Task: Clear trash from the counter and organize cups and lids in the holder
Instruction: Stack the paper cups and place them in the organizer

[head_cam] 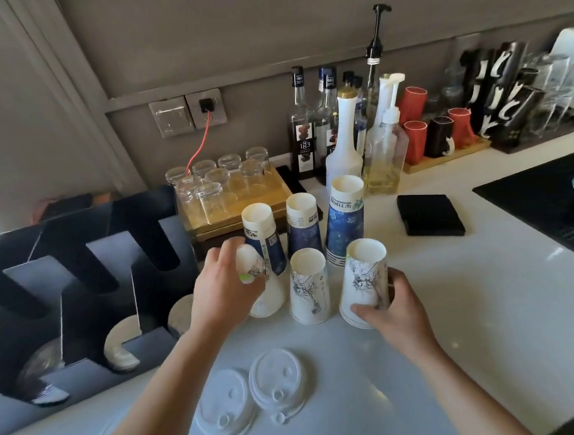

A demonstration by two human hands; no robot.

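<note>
Several upside-down paper cups stand on the white counter (471,292). Three blue cups are at the back: left (263,239), middle (303,226), right (345,220). In front, my left hand (226,289) is shut on a white cup with a line drawing (253,264). A second white cup (309,285) stands free in the middle. My right hand (395,306) grips the right white cup stack (363,280) near its base. Two piles of clear lids (224,408) (278,384) lie near the front edge. The black holder (80,299) stands at the left with white cups or lids (118,351) in its slots.
A wooden tray of upturned glasses (218,184) sits behind the cups. Syrup and pump bottles (341,135) line the wall. A black square pad (429,214) lies to the right, a black mat (542,196) beyond it. Mugs (416,140) and glasses (558,89) stand far right.
</note>
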